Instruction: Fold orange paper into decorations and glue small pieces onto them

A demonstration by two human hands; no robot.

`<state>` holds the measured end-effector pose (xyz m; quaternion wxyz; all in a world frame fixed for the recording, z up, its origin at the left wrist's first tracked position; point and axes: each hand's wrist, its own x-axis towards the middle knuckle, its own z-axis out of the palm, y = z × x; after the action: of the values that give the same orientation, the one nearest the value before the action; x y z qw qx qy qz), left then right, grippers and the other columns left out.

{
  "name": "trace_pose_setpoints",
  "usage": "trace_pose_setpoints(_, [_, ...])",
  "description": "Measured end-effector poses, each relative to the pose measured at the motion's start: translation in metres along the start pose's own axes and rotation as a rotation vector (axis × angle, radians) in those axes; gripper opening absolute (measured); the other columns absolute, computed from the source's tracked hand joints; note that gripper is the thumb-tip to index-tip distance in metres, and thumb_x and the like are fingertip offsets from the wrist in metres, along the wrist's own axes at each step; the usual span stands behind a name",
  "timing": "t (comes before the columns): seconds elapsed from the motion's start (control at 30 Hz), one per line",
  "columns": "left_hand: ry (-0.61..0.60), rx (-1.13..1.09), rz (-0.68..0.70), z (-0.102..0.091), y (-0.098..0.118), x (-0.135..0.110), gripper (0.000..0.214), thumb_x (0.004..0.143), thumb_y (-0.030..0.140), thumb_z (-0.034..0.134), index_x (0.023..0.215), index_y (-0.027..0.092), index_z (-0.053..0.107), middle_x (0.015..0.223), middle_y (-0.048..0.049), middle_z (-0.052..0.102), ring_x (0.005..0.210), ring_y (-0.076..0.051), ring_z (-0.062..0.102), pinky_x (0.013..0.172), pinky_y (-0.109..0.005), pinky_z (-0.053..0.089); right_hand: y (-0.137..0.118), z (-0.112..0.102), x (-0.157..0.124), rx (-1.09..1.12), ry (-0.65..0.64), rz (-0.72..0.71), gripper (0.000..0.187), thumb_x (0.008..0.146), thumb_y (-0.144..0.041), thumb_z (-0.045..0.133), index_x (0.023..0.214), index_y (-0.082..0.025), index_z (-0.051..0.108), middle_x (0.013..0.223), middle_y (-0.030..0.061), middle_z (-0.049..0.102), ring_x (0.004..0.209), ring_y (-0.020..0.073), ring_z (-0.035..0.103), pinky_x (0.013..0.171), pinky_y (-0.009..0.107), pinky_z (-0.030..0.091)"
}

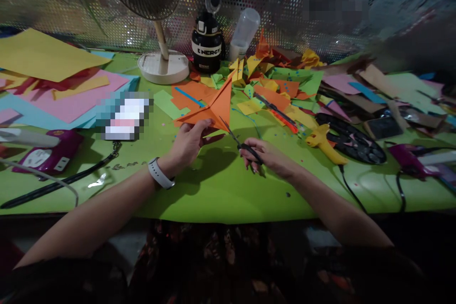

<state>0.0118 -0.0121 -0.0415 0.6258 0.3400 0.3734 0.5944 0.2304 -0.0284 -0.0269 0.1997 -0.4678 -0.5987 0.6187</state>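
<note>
My left hand [192, 140], with a white watch band at the wrist, grips the lower edge of a creased sheet of orange paper [220, 107]. The paper is held up above the green table, folds running from its middle to the corners. In my right hand [265, 156] is a pair of scissors [251, 152] with black handles. Their blades point up and left and meet the paper at its lower right corner. Whether the blades have cut into it I cannot tell.
Yellow, pink and blue sheets [53, 57] pile up on the left beside a blurred phone [126, 118]. Behind stand a fan [164, 67], a black bottle [207, 47] and a clear bottle [245, 31]. Paper scraps [281, 80], a yellow glue gun [326, 145] and a black tray [356, 145] lie right.
</note>
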Motion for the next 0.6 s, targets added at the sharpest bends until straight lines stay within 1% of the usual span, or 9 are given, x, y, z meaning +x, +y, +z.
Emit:
trace_pose_setpoints(0.13, [-0.006, -0.004, 0.001, 0.0004, -0.0003, -0.0006, 0.017, 0.074, 0.029, 0.076, 0.070, 0.015, 0.067, 0.083, -0.0060, 0.071, 0.085, -0.022, 0.070, 0.085, -0.044, 0.060, -0.0004, 0.0007, 0.0003, -0.008, 0.002, 0.001, 0.040, 0.077, -0.053, 0.074, 0.085, -0.020, 0.054, 0.068, -0.0010, 0.062, 0.048, 0.0065, 0.050, 0.042, 0.022, 0.038])
trace_pose_setpoints(0.37, [0.004, 0.007, 0.007, 0.0004, -0.0019, -0.0002, 0.017, 0.074, 0.030, 0.076, 0.070, 0.016, 0.067, 0.085, -0.0069, 0.072, 0.091, -0.024, 0.071, 0.086, -0.045, 0.059, -0.0012, 0.0008, 0.0011, -0.006, 0.008, 0.017, 0.038, 0.076, -0.051, 0.076, 0.084, -0.020, 0.054, 0.069, 0.0004, 0.063, 0.051, 0.0082, 0.052, 0.043, 0.024, 0.038])
trace_pose_setpoints(0.6, [0.003, -0.020, -0.010, 0.0012, 0.0004, -0.0006, 0.016, 0.073, 0.029, 0.076, 0.068, 0.016, 0.067, 0.082, -0.0049, 0.071, 0.086, -0.021, 0.071, 0.085, -0.044, 0.060, -0.0012, 0.0001, 0.0000, -0.024, 0.004, 0.013, 0.041, 0.077, -0.055, 0.074, 0.085, -0.020, 0.054, 0.069, -0.0007, 0.064, 0.048, 0.0064, 0.050, 0.043, 0.021, 0.039])
